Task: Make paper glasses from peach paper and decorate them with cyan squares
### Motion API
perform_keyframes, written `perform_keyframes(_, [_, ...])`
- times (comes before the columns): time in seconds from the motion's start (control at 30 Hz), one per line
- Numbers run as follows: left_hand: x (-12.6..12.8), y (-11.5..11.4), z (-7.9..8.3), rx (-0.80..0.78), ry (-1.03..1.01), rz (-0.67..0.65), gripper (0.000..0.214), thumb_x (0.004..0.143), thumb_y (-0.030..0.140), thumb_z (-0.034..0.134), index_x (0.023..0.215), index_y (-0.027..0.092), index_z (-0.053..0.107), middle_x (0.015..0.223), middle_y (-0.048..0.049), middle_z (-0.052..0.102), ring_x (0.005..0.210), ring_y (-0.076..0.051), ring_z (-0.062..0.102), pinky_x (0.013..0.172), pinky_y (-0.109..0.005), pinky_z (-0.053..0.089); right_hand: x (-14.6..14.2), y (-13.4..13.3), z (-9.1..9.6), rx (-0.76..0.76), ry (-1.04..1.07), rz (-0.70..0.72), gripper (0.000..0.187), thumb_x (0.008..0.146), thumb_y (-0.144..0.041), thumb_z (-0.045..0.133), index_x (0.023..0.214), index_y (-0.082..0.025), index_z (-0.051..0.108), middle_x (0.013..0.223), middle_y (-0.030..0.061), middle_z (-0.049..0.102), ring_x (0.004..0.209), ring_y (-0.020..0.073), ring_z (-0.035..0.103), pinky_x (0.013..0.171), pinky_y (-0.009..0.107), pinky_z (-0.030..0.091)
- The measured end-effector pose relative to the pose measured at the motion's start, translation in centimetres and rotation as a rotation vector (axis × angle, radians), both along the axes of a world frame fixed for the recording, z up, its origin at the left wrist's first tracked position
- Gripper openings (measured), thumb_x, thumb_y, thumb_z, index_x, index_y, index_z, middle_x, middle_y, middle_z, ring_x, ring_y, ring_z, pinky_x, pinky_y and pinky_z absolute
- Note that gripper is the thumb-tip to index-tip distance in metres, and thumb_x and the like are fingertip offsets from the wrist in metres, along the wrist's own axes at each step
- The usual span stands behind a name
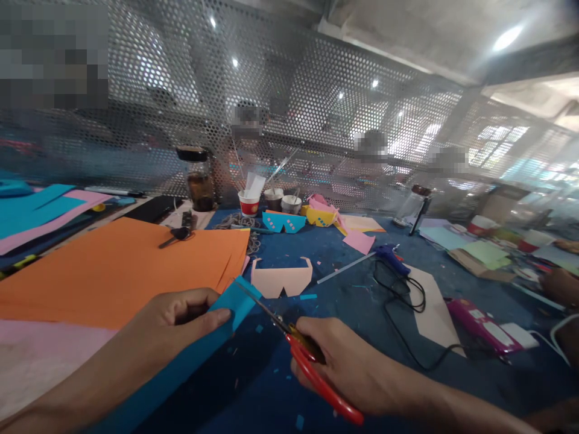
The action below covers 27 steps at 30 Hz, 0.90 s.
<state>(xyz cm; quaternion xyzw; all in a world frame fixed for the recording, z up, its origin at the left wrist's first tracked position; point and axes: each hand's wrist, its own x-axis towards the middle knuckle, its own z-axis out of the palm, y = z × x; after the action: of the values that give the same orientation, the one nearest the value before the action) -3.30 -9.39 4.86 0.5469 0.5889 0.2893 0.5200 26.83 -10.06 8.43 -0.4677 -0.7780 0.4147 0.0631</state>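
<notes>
My left hand [190,322] pinches a long strip of blue paper [181,367] near its upper end, thumb on top. Red-handled scissors [307,367] are in my right hand [339,355], fingers wrapped round the handles. The scissor blades point up and left and lie at the blue strip's end; whether they are cutting into it I cannot tell. Just beyond stands a pale pink paper glasses shape [280,279] with a notch at its lower edge. Farther back are blue paper glasses [283,222] and yellow paper glasses [320,216]. Small blue scraps [309,296] lie about.
Orange paper sheets [122,265] cover the left side. A dark-lidded jar [197,181] and a red-and-white paper cup [249,204] stand by the perforated metal screen [289,90]. On the right lie a blue glue gun [392,260] with its cord and a magenta device [482,325].
</notes>
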Motion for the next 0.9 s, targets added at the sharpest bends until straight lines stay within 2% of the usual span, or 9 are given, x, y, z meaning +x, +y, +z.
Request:
perform_keyframes(0.17, [0.3,0.0,0.4,-0.029,0.008,-0.012,0.05,0.074,0.074,0.076,0.084,0.025,0.081,0.075,0.0,0.074,0.069,-0.019,0.067,0.061,-0.025,0.053,0.1,0.0,-0.5,-0.006,0.02,-0.008,0.007,0.088,-0.014,0.06,0.083,-0.02,0.06,0.078,-0.002,0.067,0.065,0.0114,0.055,0.053,0.023,0.031])
perform_keyframes(0.53, [0.8,-0.2,0.8,-0.049,0.022,0.013,0.049,0.071,0.072,0.075,0.08,0.025,0.08,0.073,-0.0006,0.075,0.067,-0.02,0.068,0.061,-0.027,0.053,0.1,0.1,-0.8,-0.015,-0.003,-0.03,0.012,0.087,-0.013,0.062,0.078,-0.02,0.057,0.074,-0.0025,0.066,0.064,0.0112,0.055,0.051,0.021,0.03])
perform_keyframes(0.83, [1.0,-0.4,1.1,-0.029,0.066,0.007,0.048,0.071,0.071,0.073,0.078,0.024,0.079,0.072,-0.0011,0.075,0.067,-0.021,0.069,0.061,-0.028,0.054,0.0,0.0,-0.8,-0.135,0.078,-0.078,0.018,0.087,-0.009,0.06,0.075,-0.02,0.054,0.068,-0.0046,0.061,0.058,0.0098,0.054,0.049,0.019,0.036])
perform_keyframes(0.9, [1.1,-0.3,1.4,-0.028,0.078,0.012,0.047,0.069,0.071,0.073,0.075,0.025,0.079,0.068,-0.0005,0.072,0.063,-0.02,0.067,0.057,-0.027,0.053,0.0,0.0,-0.7,-0.141,0.102,-0.075,0.02,0.086,-0.008,0.061,0.073,-0.02,0.053,0.067,-0.0046,0.06,0.058,0.0098,0.054,0.05,0.019,0.036])
